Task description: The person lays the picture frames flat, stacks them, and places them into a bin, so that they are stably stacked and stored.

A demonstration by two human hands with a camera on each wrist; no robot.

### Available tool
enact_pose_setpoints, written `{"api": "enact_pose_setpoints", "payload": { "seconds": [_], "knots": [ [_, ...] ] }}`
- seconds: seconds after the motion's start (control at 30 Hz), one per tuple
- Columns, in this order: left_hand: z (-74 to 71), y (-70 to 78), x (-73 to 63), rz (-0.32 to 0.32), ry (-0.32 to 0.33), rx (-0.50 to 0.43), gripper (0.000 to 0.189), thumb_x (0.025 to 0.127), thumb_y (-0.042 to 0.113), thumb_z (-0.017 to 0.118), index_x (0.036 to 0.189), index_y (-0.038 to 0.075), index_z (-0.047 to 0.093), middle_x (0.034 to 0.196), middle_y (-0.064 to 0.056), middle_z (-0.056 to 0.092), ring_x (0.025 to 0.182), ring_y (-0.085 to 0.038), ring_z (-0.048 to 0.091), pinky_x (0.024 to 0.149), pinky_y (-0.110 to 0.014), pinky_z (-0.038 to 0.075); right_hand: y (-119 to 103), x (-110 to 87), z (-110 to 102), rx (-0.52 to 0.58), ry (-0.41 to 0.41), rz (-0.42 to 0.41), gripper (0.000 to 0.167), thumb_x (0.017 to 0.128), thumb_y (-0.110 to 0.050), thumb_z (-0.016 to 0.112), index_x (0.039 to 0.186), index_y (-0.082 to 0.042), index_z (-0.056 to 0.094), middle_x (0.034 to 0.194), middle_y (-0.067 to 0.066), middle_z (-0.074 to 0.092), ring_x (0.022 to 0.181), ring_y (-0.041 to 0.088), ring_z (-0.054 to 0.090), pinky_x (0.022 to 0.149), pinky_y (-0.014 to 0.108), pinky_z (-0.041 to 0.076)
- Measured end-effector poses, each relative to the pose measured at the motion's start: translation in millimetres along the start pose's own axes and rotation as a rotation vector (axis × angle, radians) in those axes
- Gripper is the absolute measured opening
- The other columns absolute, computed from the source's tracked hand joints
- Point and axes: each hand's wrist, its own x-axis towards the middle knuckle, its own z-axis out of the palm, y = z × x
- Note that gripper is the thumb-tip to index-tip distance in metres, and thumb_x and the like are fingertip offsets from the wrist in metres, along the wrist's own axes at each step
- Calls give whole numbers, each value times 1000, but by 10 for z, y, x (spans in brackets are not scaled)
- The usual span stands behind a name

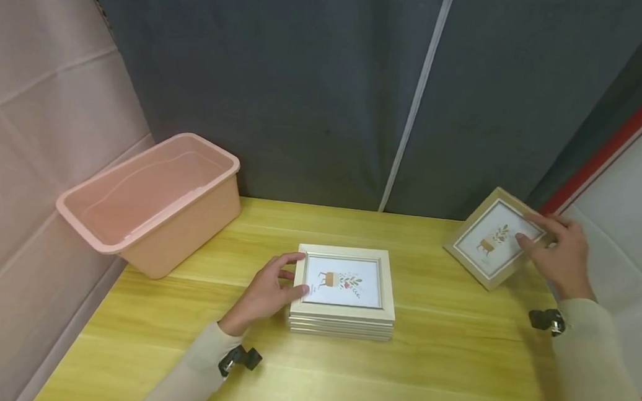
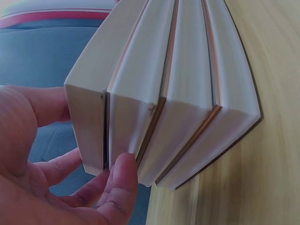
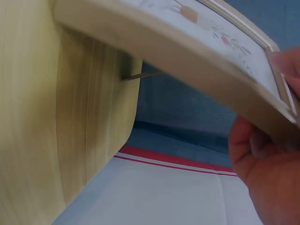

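Note:
At the table's right rear, my right hand point(image 1: 560, 251) grips the edge of a picture frame point(image 1: 465, 251), thumb over its front and fingers behind. The frame is tilted back, its lower edge at the table; behind it shows a thin stand leg point(image 3: 143, 75) in the right wrist view. My left hand point(image 1: 267, 290) touches the left end of a stack of several cream frames point(image 1: 340, 329). Its thumb lies over the top frame point(image 1: 341, 312) and its fingers point(image 2: 123, 180) rest along the side. The top print shows a brown deer-like figure with flowers.
A pink plastic tub point(image 1: 184, 234) stands at the table's back left. The yellow wood-grain table point(image 1: 370, 378) meets a dark cloth partition point(image 1: 283, 98) at the back. A white panel point(image 1: 634, 204) with a red border rises on the right, and a pale wall point(image 1: 30, 118) on the left.

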Motion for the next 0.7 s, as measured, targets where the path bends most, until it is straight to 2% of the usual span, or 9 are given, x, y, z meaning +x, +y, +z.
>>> {"api": "enact_pose_setpoints", "payload": {
  "seconds": [0.17, 0.27, 0.33, 0.5, 0.57, 0.7],
  "knots": [
    [-4, 5, 17, 7, 4, 7, 64, 93, 28, 82, 150, 36, 54, 158, -5, 48, 126, -29, 58, 92, -42, 59, -45, -9, -50, -43, -102, 50, 51, 98, -39, 75, 143, -18, 68, 146, 25, 61, 120, 34, 49, 90, 44, 38],
    [-14, 4, 19, 3, 2, 6, 64, 93, 27, 83, 150, 36, 54, 157, -4, 49, 126, -29, 59, 92, -42, 59, -96, -31, -86, -59, -148, 57, 49, 97, -38, 77, 141, -17, 70, 145, 29, 61, 117, 33, 52, 85, 37, 38],
    [-26, 0, 13, -1, 1, 5, 64, 93, 27, 83, 150, 36, 55, 157, -4, 49, 125, -28, 59, 91, -42, 59, -137, -58, -96, -56, -174, 56, 49, 97, -36, 77, 141, -16, 70, 145, 31, 60, 119, 35, 52, 85, 37, 37],
    [-37, -10, 3, -13, -2, 5, 64, 92, 26, 83, 149, 35, 55, 155, -4, 51, 125, -29, 59, 90, -41, 59, -237, -133, -96, -16, -163, 68, 49, 97, -32, 77, 142, -17, 68, 144, 26, 61, 114, 26, 50, 84, 30, 37],
    [-31, -16, -1, -15, -1, 3, 64, 92, 27, 84, 149, 36, 55, 155, -4, 51, 126, -29, 59, 90, -41, 59, -275, -165, -90, 7, -123, 60, 47, 95, -30, 78, 140, -17, 70, 140, 20, 64, 109, 18, 50, 82, 25, 37],
    [-40, -26, -6, -16, -3, 0, 64, 93, 27, 83, 150, 36, 55, 156, -4, 51, 126, -29, 58, 90, -41, 60, -370, -244, -54, 63, -55, 50, 45, 93, -29, 81, 136, -16, 72, 127, -15, 65, 101, 1, 48, 81, 18, 36]
  ]
}}
